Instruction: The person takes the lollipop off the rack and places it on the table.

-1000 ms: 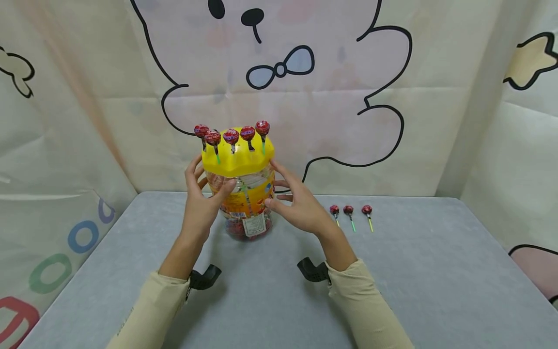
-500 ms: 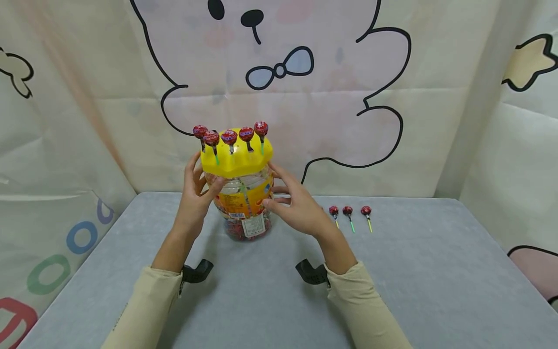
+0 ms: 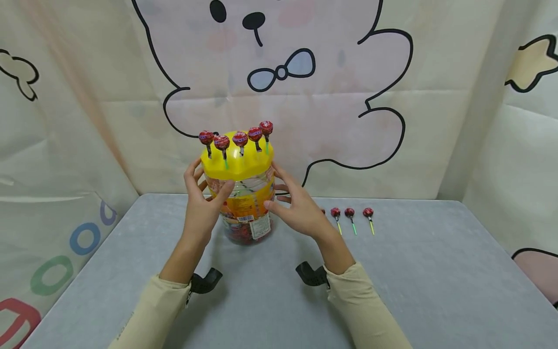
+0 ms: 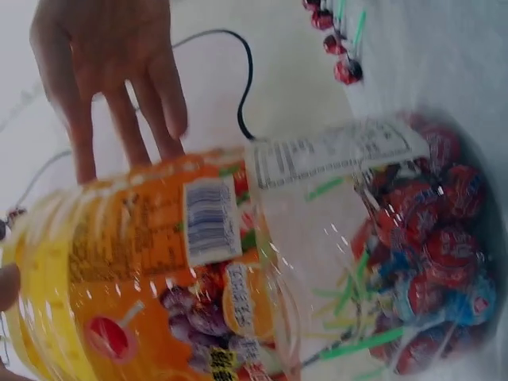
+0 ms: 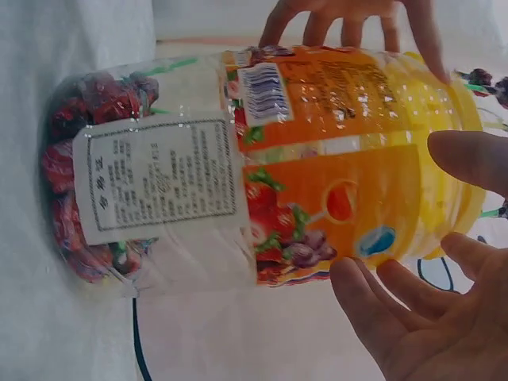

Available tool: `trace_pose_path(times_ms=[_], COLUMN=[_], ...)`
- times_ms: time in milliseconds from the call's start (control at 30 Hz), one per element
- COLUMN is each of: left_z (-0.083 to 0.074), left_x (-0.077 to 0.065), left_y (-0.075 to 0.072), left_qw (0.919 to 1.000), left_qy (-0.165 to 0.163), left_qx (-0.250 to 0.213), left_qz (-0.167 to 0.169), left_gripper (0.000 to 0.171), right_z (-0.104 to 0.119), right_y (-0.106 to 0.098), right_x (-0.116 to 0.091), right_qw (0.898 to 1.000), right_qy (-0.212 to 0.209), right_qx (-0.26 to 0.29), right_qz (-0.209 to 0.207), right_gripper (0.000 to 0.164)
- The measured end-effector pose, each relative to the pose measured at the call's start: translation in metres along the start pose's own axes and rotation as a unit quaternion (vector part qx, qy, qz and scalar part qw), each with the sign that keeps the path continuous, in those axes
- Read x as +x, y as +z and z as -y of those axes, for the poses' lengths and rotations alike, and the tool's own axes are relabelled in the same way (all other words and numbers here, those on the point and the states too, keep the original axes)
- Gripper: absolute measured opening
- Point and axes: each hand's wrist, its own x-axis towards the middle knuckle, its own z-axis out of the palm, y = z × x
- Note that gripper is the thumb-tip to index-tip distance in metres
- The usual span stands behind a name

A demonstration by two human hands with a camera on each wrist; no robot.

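Left hand and right hand grip the candy jar between them, curled against it from nine and three o'clock. Beige sleeves enter at about seven and five o'clock in the head view, a black wrist device just beyond each cuff.

Half a second ago the jar's barcode sat left of six o'clock; now the barcode is at six and the white label nearer five. The near face has swung rightward, and I judge the hands are turning the jar in place. Its base appears to rest on the grey table; red-wrapped candies lie inside.

Five red lollipops stand heads-up in the yellow lid, shifted right with the turn; none has dropped, so the arrangement seems secure.

At the jar's three o'clock, loose lollipops lie untouched, one mostly hidden by the right hand. Farthest, at twelve, hangs a cartoon-printed backdrop.
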Motion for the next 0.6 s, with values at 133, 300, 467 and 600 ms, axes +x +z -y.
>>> trace_pose_path(times_ms=[133,300,467,600], left_z=[-0.003,0.003,0.009,0.008], left_x=[-0.001,0.009,0.015,0.014], left_y=[0.001,-0.011,-0.019,-0.016], left_qw=[0.9996,0.9999,0.9980,0.9977], left_qy=[-0.010,-0.011,-0.019,-0.023], left_qx=[0.022,0.000,-0.016,-0.006], left_qz=[-0.016,0.001,0.058,0.063], left_gripper=[0.088,0.090,0.089,0.090], right_z=[-0.006,-0.005,0.003,0.004], right_y=[-0.004,-0.013,-0.016,-0.015], right_x=[0.002,-0.002,-0.005,-0.004], right_qw=[1.000,0.999,0.998,0.998], right_qy=[0.003,0.014,0.010,0.010], right_qx=[0.009,0.014,0.012,0.023], right_qz=[0.009,0.030,0.055,0.055], right_gripper=[0.082,0.072,0.069,0.070])
